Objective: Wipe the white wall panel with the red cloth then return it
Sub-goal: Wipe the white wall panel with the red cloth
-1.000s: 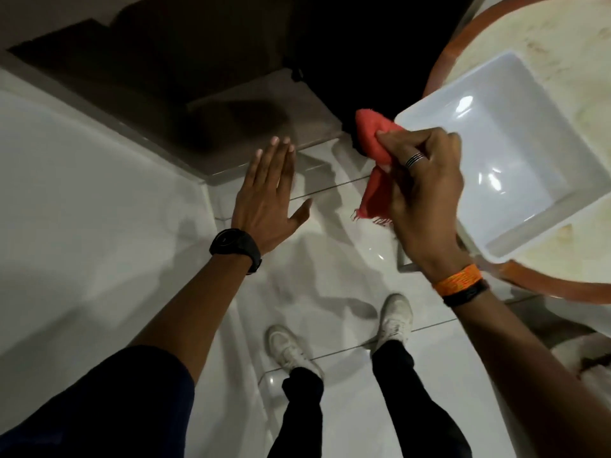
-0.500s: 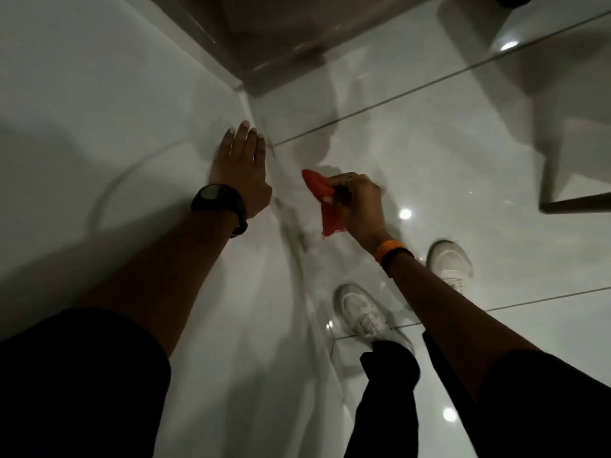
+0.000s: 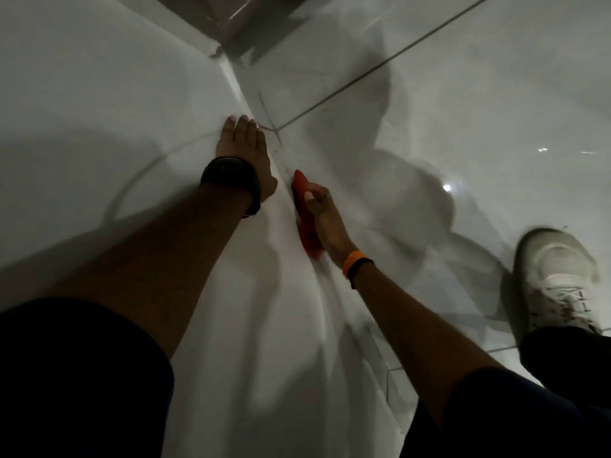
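The white wall panel [image 3: 99, 94] fills the left half of the view and meets the floor along a slanting edge. My left hand [image 3: 246, 150], with a black watch on the wrist, lies flat against the panel close to that edge, fingers together. My right hand [image 3: 325, 218], with an orange band on the wrist, presses the red cloth [image 3: 305, 214] against the bottom of the panel where it meets the floor. The cloth shows as a narrow strip beside my palm; part of it is hidden under my hand.
Glossy white floor tiles [image 3: 463, 94] with dark grout lines spread to the right. My white shoe [image 3: 555, 279] stands at the right edge. A dark strip [image 3: 251, 24] runs along the top where wall and floor meet. Shadows of my arms fall on the tiles.
I have turned away from the table and white tub, bent lower toward the wall. My right hand brought the cloth down onto the panel's base. My left hand went flat on the panel.
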### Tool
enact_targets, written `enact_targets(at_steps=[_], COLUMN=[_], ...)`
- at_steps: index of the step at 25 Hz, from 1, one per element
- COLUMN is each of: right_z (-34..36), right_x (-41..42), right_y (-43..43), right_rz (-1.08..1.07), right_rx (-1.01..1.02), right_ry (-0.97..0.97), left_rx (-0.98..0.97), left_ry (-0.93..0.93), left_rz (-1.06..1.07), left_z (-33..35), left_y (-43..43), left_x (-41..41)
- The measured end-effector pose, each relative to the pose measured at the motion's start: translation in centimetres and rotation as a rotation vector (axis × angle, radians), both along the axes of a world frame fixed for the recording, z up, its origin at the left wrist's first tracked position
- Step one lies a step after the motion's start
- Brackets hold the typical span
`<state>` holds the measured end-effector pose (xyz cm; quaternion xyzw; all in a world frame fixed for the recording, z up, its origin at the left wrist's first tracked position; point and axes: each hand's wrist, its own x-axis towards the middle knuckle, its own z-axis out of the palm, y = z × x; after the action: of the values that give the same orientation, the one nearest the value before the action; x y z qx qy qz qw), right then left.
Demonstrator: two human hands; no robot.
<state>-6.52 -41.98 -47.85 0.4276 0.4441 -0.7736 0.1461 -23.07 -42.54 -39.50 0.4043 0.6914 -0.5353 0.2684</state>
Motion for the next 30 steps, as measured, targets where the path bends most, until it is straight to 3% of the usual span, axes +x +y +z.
enact_targets(at_steps=[3,7,14,18,25,30], right_z=[-0.8,-2.4,-2.5,-3.6,-3.1,-3.8], right_x=[-2.2,-5.1,-2.0,-7.5,-6.0,-7.8], right_y=[-1.7,-1.3,-3.8,-0.2,-1.4,-0.9], right_rz=[0.146,0.106,0.029,0.177,0.029,-0.019], right_rx=[0.121,0.248,0.225,0.33,0.271,0.289], right_ry=[0.076,0.14,0.039,0.185,0.068,0.151], left_rx=[-0.053,-0.109,-0.134,-0.167,-0.183,-0.183], left_ry=[0.025,0.057,0.048,0.046,0.056,0.037], left_rz=[-0.032,-0.048,-0.058,-0.041,-0.051,-0.022], left_z=[-0.8,-1.5,-1.5,-1.7,-1.1,-1.6], left_y=[0.2,0.8,1.3,1.5,1.8,1.9], left_x=[-1.0,-1.7,-2.2,-1.8,-2.3,-1.7])
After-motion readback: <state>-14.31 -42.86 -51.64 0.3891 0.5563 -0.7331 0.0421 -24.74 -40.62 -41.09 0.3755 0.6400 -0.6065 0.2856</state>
